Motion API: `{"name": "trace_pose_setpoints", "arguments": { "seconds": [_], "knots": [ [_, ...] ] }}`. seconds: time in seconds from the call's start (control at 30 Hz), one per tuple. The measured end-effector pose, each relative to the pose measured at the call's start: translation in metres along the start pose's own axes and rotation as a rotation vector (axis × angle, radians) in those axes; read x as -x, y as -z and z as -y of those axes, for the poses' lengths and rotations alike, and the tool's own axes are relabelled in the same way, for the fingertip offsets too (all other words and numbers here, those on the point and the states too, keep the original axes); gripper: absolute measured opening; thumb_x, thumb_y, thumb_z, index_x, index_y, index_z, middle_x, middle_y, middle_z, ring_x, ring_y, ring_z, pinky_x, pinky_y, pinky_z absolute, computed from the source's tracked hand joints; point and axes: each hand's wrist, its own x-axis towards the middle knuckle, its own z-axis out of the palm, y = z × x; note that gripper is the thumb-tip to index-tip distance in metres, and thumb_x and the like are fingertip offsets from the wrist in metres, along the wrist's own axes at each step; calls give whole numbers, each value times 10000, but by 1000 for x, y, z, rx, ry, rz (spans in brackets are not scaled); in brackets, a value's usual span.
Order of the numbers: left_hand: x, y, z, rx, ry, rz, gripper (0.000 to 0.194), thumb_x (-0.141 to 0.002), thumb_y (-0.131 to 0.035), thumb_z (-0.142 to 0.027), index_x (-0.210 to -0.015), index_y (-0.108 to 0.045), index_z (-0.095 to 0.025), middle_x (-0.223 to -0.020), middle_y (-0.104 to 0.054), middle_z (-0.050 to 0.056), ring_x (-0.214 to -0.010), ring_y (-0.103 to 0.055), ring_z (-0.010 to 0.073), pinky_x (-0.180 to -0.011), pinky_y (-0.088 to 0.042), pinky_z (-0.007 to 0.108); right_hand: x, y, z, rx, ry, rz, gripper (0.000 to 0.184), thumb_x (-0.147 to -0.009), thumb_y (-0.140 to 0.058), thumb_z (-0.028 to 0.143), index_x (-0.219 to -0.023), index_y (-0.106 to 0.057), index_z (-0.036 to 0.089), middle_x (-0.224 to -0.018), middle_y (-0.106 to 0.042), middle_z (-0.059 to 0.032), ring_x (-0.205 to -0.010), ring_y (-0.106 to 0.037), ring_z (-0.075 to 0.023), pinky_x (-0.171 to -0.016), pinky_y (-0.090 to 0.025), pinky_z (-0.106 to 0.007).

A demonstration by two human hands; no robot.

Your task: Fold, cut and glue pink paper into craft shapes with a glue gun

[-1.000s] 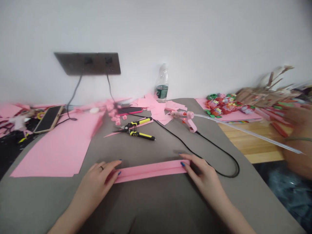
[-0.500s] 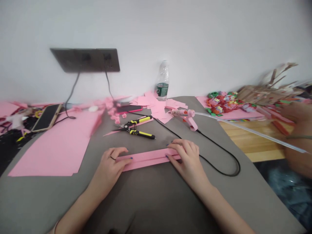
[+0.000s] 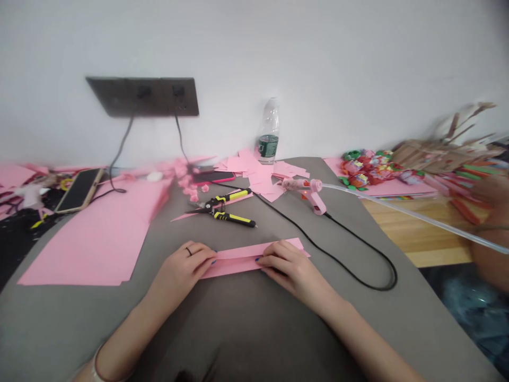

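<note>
A folded strip of pink paper [image 3: 236, 263] lies lengthwise on the grey table in front of me, with a fold line running along it. My left hand [image 3: 190, 265] pinches its left end, thumb and fingers closed on the edge. Toward the right end, my right hand [image 3: 287, 263] grips the same strip, fingers closed together, and a short piece of paper sticks out past it. Just beyond the strip lie pliers [image 3: 222, 208] with black and yellow handles, spread apart. Behind my right hand rests a pink glue gun [image 3: 308, 192] with a long clear glue stick [image 3: 397, 208] in its back.
Stacked pink sheets [image 3: 91, 239] and a phone [image 3: 80, 189] are on the left. Pink paper squares [image 3: 260, 178] lie before a plastic bottle [image 3: 269, 132]. A black cord [image 3: 361, 260] loops at right. Paper flowers [image 3: 368, 167] and another person's arm [image 3: 493, 223] are farther right.
My right hand has slid left along the strip, leaving its right end showing. My left fingers have closed on the left end. The strip's upper flap now stands slightly raised.
</note>
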Motion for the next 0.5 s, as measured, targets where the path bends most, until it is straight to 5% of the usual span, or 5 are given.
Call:
{"name": "trace_pose_setpoints", "arguments": {
  "seconds": [0.3, 0.5],
  "knots": [
    [-11, -5, 1, -83, 200, -28, 247, -1031, -437, -191, -1127, -663, -216, -1016, -768, 27, -898, -717, 185, -788, -566, 308, 4, -7, 7, 3, -11, -103, 215, -1045, -479, 183, -1081, -686, 228, -1089, -752, -94, -1019, -680, -231, -864, -568, -397],
    [-17, -10, 5, -66, 120, -32, 252, -997, -448, -134, -1048, -687, -196, -1085, -673, 80, -1002, -650, 220, -884, -529, 368, 2, -7, 7, -22, -61, -99, 228, -1035, -476, 175, -1056, -694, 237, -985, -756, -84, -919, -693, -231, -797, -582, -381]
  ]
}}
